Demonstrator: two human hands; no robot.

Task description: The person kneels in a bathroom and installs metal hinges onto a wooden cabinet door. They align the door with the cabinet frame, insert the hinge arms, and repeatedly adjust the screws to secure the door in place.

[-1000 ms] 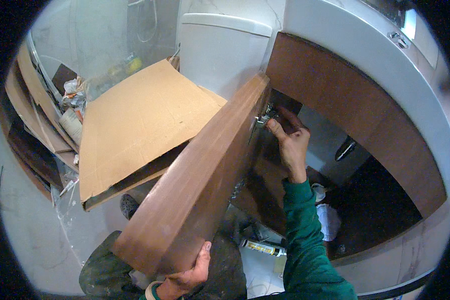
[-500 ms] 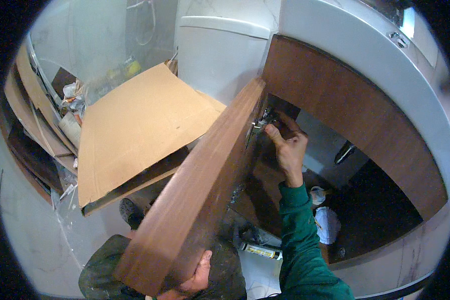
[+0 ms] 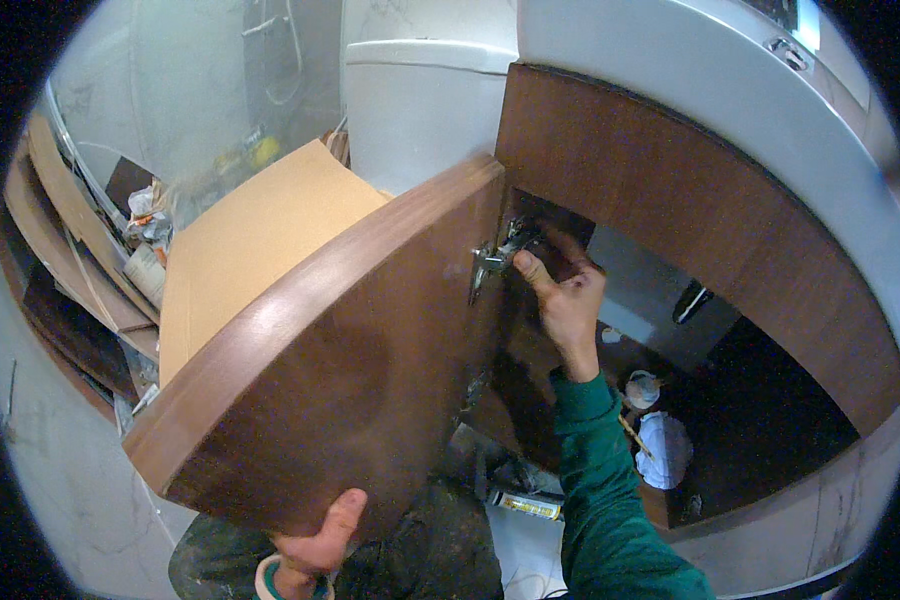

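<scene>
My left hand grips the lower edge of a brown wooden cabinet door, thumb on its inner face and the other fingers hidden behind. The door stands swung out to the left of the cabinet. At the door's upper inner edge is a metal hinge, joining it to the cabinet side. My right hand reaches into the opening with thumb and forefinger closed around the hinge arm. A second hinge shows dimly lower down.
A white basin top overhangs the brown cabinet front. Inside lie a white cup and a white rounded item. A sealant tube rests on the floor below. Cardboard and a white toilet tank stand beyond the door.
The door has swung further left, showing more of its inner face, and my left hand has moved left with it. My right hand stays at the hinge.
</scene>
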